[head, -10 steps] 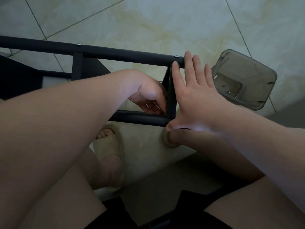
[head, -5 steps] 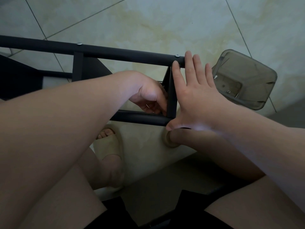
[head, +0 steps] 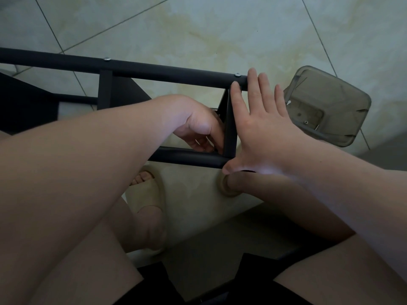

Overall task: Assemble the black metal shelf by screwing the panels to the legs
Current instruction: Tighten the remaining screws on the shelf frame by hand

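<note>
Change: none seen; both hands stay put.
Right hand point(head: 262, 133): fingers straight, pressing the end panel point(head: 230, 128) from outside.
Left hand point(head: 198, 126): fingers curled just inside it; grip unclear.
Shelf point(head: 167, 71): on the tiled floor point(head: 220, 29).

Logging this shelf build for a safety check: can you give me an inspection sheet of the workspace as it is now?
Surface: pale tiled floor, dark grout lines.
Job's things: black shelf frame; two silver screws in its far leg.
Clutter: clear grey plastic tray, one loose screw inside.
Hands: right hand flat, fingers straight, against the panel edge; left hand curled inside the frame, contents hidden.
Cables: nothing seen.
Surroundings: beige slipper on a foot.
</note>
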